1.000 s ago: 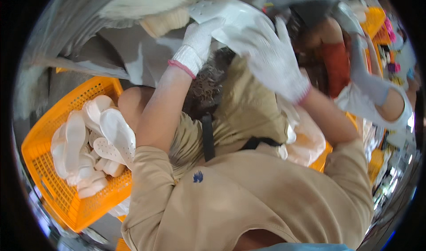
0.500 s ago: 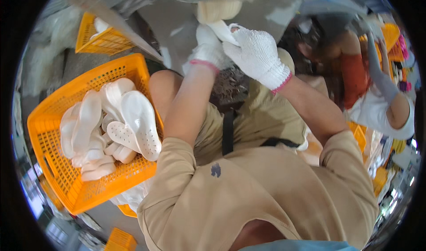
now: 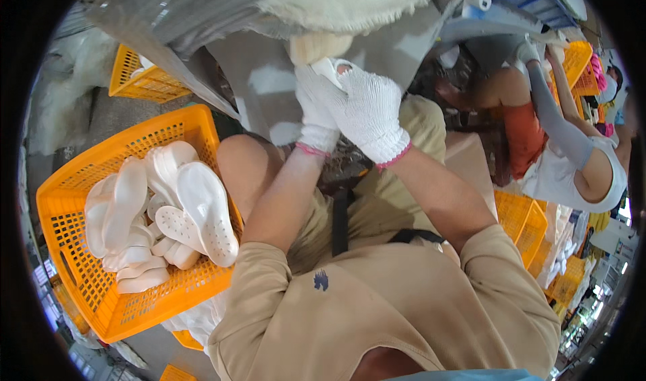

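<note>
While a grey work surface (image 3: pixel 269 85) is filling the top of the head view, an orange basket (image 3: pixel 64 213) of white soles (image 3: pixel 205 209) is sitting at the person's left. Both gloved hands, left hand (image 3: pixel 316 115) and right hand (image 3: pixel 367 112), are clenching a small white piece (image 3: pixel 328 68) against a cream buffing wheel (image 3: pixel 319 44). Since half a second ago, the basket is lying lower and nearer.

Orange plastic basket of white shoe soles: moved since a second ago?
Cannot tell. The orange plastic basket sits higher and further right in the picture than before, but the person's tan shirt shifted too, so the head camera likely moved.
</note>
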Demonstrator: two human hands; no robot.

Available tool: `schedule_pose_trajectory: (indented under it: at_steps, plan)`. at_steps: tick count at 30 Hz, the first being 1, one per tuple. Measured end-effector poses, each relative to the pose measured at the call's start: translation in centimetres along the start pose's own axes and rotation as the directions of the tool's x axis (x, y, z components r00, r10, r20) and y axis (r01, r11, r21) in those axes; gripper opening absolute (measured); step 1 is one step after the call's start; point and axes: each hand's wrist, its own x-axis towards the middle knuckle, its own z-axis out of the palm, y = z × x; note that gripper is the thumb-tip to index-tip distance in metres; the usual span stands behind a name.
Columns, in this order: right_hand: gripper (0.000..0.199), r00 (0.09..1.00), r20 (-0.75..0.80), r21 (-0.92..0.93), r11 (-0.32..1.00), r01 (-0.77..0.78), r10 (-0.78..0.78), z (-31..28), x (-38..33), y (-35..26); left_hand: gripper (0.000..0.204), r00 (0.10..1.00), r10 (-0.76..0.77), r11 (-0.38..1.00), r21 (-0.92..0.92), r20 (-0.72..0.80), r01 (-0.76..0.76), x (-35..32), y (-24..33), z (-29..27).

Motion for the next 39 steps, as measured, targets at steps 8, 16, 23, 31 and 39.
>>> schedule_pose_trajectory:
  at_steps: [8, 16, 23, 31, 39]
  plan:
    - [0.023, 0.99, -0.116, 0.245, 0.968, -0.044, 0.074, 2.2, -0.8, -0.1, 0.021, 0.99, -0.036, 0.905, -0.416, 0.134, 0.089, 1.2, 1.2, -2.8]
    - [0.049, 0.725, 0.685, 0.29, 0.887, -0.36, 0.071, -6.2, 0.0, -1.7, 0.054, 0.583, -0.412, -0.182, -0.69, 0.7, 0.7, 1.9, -0.2, -1.6]
    - [0.042, 0.557, 0.824, 0.543, 0.14, -0.828, 0.104, -0.7, 2.8, -1.1, 0.063, 0.761, -0.412, -0.062, -0.848, 0.502, 0.526, 3.2, -0.8, -1.2]
    - [0.04, 0.963, 0.269, 0.085, 0.996, -0.007, -0.016, -6.2, -8.8, -1.7, 0.06, 0.773, -0.447, -0.064, -0.878, 0.45, 0.474, -0.6, -0.8, 0.3]
    - [0.048, 0.998, 0.034, 0.028, 0.998, -0.063, 0.062, 2.2, -0.9, 1.4, 0.056, 0.806, -0.446, -0.083, -0.914, 0.39, 0.397, 2.6, 0.5, -2.4]
